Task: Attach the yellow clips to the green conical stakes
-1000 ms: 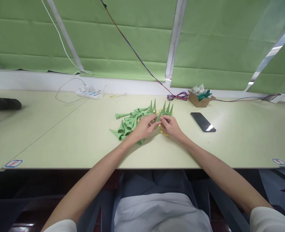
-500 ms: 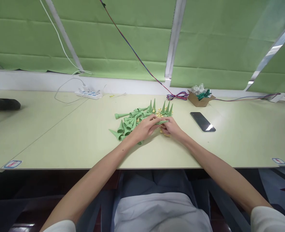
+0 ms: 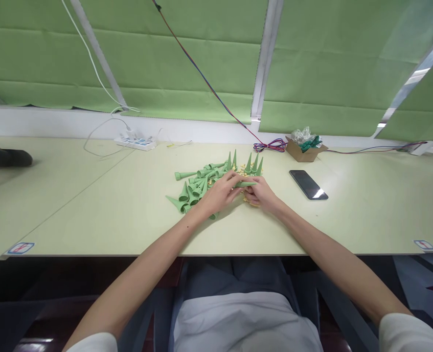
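Note:
My left hand (image 3: 219,194) is closed around a green plastic cone (image 3: 246,184) that lies nearly level, its tip pointing right. My right hand (image 3: 261,193) meets it from the right, fingers pinched at the cone; what they hold is too small to make out. Both hands rest on the pale table (image 3: 91,205). Left of them lies a heap of green cones (image 3: 194,186) on their sides. Behind the hands several green cones stand upright (image 3: 251,165), with small yellow pieces (image 3: 241,169) scattered among them.
A black phone (image 3: 308,185) lies right of the hands. A small cardboard box (image 3: 304,149) with crumpled plastic sits at the back right beside coiled wires (image 3: 271,145). A white power strip (image 3: 135,143) is at the back left. A dark object (image 3: 7,157) sits at the far left edge.
The green cone in my left hand has tipped from slanting upward to nearly level. My right hand closed in on its end. The hands otherwise stay in place.

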Available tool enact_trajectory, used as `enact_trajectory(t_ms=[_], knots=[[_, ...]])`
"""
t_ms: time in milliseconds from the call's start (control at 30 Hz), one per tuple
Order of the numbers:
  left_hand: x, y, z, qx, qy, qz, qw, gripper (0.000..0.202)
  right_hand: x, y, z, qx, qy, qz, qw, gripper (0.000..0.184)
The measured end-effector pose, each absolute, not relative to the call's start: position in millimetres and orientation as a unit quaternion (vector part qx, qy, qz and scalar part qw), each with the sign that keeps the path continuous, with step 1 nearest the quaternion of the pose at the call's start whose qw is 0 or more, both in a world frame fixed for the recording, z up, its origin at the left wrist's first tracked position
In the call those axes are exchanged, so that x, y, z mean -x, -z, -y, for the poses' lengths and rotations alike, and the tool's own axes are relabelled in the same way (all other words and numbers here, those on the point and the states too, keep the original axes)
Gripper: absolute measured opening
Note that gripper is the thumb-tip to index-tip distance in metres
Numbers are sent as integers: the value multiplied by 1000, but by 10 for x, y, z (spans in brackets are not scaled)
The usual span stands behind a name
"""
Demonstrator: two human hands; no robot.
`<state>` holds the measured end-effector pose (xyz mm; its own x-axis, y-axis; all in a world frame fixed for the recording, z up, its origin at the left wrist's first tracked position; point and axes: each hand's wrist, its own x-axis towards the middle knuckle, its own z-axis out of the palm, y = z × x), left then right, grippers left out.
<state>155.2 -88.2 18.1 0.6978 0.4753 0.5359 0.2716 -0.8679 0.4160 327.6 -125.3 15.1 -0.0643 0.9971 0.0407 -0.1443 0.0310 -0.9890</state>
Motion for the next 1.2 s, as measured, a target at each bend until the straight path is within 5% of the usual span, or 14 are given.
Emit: enact_trajectory(t_ms=[300, 567, 800, 1200], knots=[[-1613, -236, 888, -771, -414, -287, 389, 39, -3308, -112, 1175, 442, -478, 450, 611, 40], [-1601, -291, 862, -601, -319, -278, 678, 42, -3305, -58, 1176, 459, -330, 573, 593, 44], [-1582, -310, 879, -623, -298, -262, 674, 42, -3309, -35, 1212, 471, -191, 660, 553, 41], [-1578, -274, 864, -738, -327, -259, 531, 36, -3325, -13, 1199, 469, -232, 663, 535, 41]])
